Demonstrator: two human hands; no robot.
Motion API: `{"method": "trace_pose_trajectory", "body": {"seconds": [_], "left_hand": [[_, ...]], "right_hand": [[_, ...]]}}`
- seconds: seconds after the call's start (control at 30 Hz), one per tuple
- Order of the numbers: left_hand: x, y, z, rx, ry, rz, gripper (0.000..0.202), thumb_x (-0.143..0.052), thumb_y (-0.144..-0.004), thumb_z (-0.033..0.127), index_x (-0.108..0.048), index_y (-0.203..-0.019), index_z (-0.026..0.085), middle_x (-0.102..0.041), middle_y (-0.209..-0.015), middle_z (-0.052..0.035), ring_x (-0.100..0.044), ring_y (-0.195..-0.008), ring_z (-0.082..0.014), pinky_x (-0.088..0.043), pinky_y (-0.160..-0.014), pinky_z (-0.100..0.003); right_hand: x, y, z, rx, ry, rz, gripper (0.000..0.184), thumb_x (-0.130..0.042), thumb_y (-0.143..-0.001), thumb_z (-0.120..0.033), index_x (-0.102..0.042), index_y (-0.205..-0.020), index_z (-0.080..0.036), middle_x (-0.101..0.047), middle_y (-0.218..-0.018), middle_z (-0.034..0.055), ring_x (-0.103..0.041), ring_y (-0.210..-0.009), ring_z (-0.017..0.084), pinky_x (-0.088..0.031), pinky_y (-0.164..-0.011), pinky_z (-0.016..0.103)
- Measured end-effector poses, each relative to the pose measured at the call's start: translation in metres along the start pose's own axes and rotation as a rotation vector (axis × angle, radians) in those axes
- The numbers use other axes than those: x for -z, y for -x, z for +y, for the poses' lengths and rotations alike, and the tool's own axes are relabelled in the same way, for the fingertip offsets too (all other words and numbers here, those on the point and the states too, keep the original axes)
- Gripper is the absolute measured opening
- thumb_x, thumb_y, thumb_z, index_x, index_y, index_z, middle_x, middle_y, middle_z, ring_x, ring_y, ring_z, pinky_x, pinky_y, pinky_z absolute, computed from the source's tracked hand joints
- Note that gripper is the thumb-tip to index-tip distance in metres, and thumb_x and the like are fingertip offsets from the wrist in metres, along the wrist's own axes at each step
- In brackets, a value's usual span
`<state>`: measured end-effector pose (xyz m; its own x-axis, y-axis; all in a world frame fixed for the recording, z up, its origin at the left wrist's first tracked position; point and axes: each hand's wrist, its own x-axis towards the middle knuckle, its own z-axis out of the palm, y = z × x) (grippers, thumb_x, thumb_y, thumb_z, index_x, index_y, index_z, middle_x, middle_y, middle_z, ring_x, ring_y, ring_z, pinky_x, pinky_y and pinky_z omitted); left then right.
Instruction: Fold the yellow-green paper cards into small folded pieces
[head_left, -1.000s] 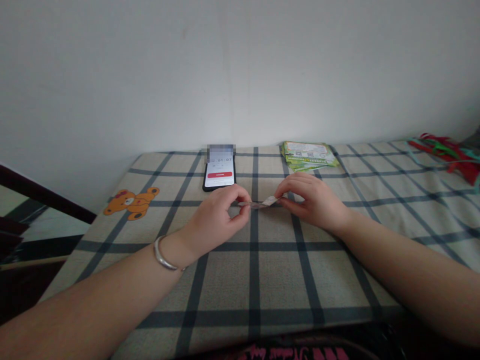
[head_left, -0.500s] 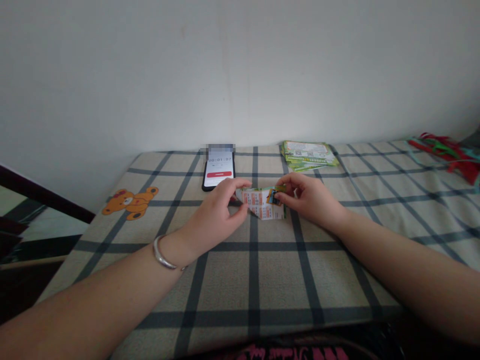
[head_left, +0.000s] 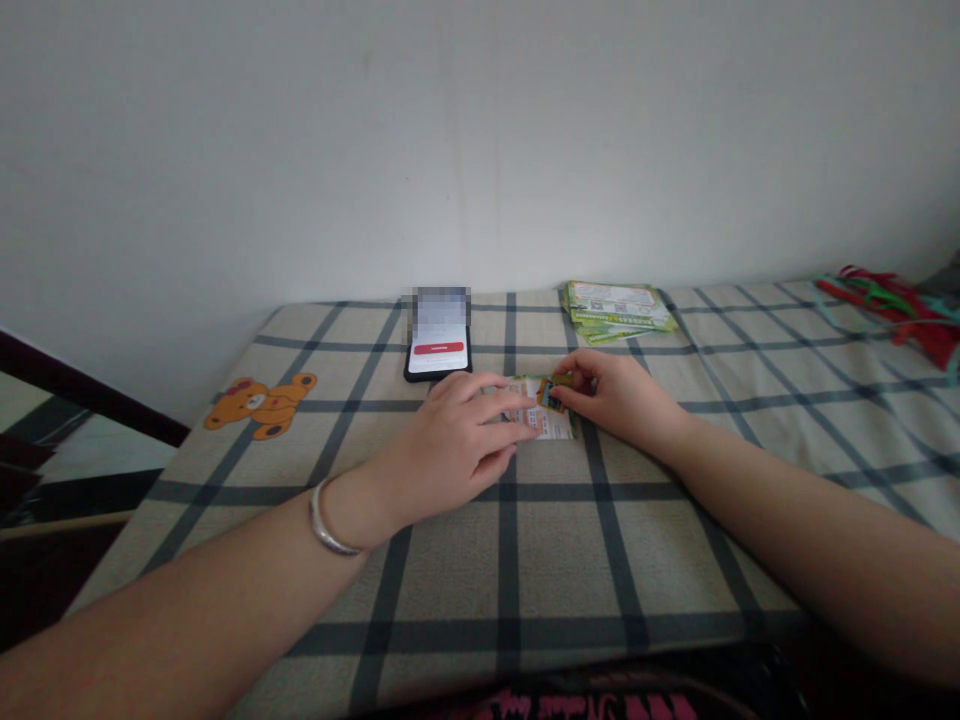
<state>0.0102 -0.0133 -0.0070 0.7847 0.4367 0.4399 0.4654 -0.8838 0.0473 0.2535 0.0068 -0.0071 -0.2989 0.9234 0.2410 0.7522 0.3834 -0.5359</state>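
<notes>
A small printed paper leaflet (head_left: 556,424), white and green with orange blocks of text, lies on the checked cloth between my hands. My left hand (head_left: 472,425) rests over its left part, fingers stretched out flat and slightly apart, hiding much of the print. At the leaflet's upper right edge, my right hand (head_left: 604,390) pinches it between thumb and fingertips, beside a small yellow and blue picture. A silver bangle (head_left: 330,522) circles my left wrist.
Behind my left hand lies a phone (head_left: 439,350), partly blurred. A stack of green leaflets (head_left: 621,308) sits near the wall. Red and green strips (head_left: 900,310) are heaped at the far right. A bear-shaped cutout (head_left: 262,405) lies on the left, near the table's edge.
My left hand has let go of the leaflet's left edge and moved right, its fingers now flat on top. The leaflet has gone from raised and bent to lying flatter. My right hand stays.
</notes>
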Motion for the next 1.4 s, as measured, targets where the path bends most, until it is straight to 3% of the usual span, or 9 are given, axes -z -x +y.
{"method": "trace_pose_trajectory", "body": {"seconds": [0.13, 0.3, 0.47, 0.7, 0.9, 1.1, 1.4], "left_hand": [[-0.001, 0.001, 0.0, -0.025, -0.017, -0.074, 0.028, -0.053, -0.092, 0.022, -0.066, -0.116, 0.025, -0.064, -0.124, -0.0038, -0.047, -0.124, -0.0258, -0.038, -0.106, -0.049], [-0.001, 0.001, -0.003, 0.019, -0.007, -0.077, 0.03, -0.056, -0.09, 0.024, -0.066, -0.118, 0.027, -0.063, -0.125, -0.0037, -0.05, -0.121, -0.0252, -0.041, -0.104, -0.049], [-0.001, 0.001, -0.003, 0.071, -0.005, -0.068, 0.03, -0.056, -0.09, 0.023, -0.066, -0.118, 0.027, -0.058, -0.132, -0.006, -0.048, -0.124, -0.0258, -0.042, -0.104, -0.048], [-0.004, 0.0, -0.006, 0.098, 0.005, -0.087, 0.032, -0.054, -0.091, 0.023, -0.063, -0.122, 0.024, -0.059, -0.132, -0.0055, -0.051, -0.122, -0.0251, -0.043, -0.105, -0.048], [-0.006, 0.001, -0.009, 0.109, 0.068, -0.07, 0.03, -0.057, -0.089, 0.024, -0.063, -0.118, 0.018, -0.061, -0.131, -0.0069, -0.053, -0.122, -0.0227, -0.042, -0.107, -0.046], [-0.006, 0.001, -0.012, 0.104, 0.12, -0.064, 0.028, -0.058, -0.088, 0.023, -0.063, -0.115, 0.019, -0.061, -0.131, -0.0065, -0.053, -0.124, -0.0216, -0.04, -0.109, -0.046], [-0.004, -0.001, -0.01, 0.111, 0.128, -0.087, 0.031, -0.057, -0.088, 0.021, -0.063, -0.118, 0.019, -0.062, -0.13, -0.0069, -0.053, -0.125, -0.0231, -0.041, -0.108, -0.047]], "right_hand": [[-0.001, 0.0, 0.0, -0.004, 0.009, -0.006, 0.015, -0.063, -0.082, -0.031, -0.066, -0.091, -0.02, -0.058, -0.064, -0.0026, -0.051, -0.056, 0.012, -0.034, -0.049, 0.024], [0.003, 0.0, -0.002, 0.019, -0.045, -0.032, 0.021, -0.062, -0.082, -0.026, -0.063, -0.103, -0.02, -0.06, -0.071, -0.0022, -0.054, -0.061, 0.012, -0.04, -0.055, 0.024], [0.015, 0.001, -0.001, 0.035, -0.07, -0.199, 0.012, -0.061, -0.08, -0.018, -0.067, -0.089, -0.02, -0.064, -0.076, -0.0007, -0.055, -0.065, 0.012, -0.044, -0.059, 0.025], [0.026, -0.001, 0.007, 0.21, -0.032, -0.304, 0.029, -0.066, -0.077, -0.017, -0.069, -0.105, -0.021, -0.066, -0.097, 0.0034, -0.058, -0.081, 0.015, -0.049, -0.07, 0.028], [0.023, -0.001, 0.008, 0.31, 0.063, -0.265, 0.031, -0.063, -0.081, -0.013, -0.069, -0.109, -0.022, -0.067, -0.104, 0.0045, -0.062, -0.091, 0.016, -0.05, -0.079, 0.029], [0.024, 0.0, 0.009, 0.425, 0.132, -0.167, 0.023, -0.064, -0.086, -0.018, -0.071, -0.107, -0.021, -0.067, -0.104, 0.0057, -0.062, -0.095, 0.017, -0.05, -0.084, 0.031], [0.023, -0.002, 0.013, 0.563, 0.102, -0.071, 0.015, -0.063, -0.088, -0.022, -0.074, -0.097, -0.022, -0.065, -0.1, 0.0073, -0.061, -0.091, 0.017, -0.049, -0.079, 0.03]]}}
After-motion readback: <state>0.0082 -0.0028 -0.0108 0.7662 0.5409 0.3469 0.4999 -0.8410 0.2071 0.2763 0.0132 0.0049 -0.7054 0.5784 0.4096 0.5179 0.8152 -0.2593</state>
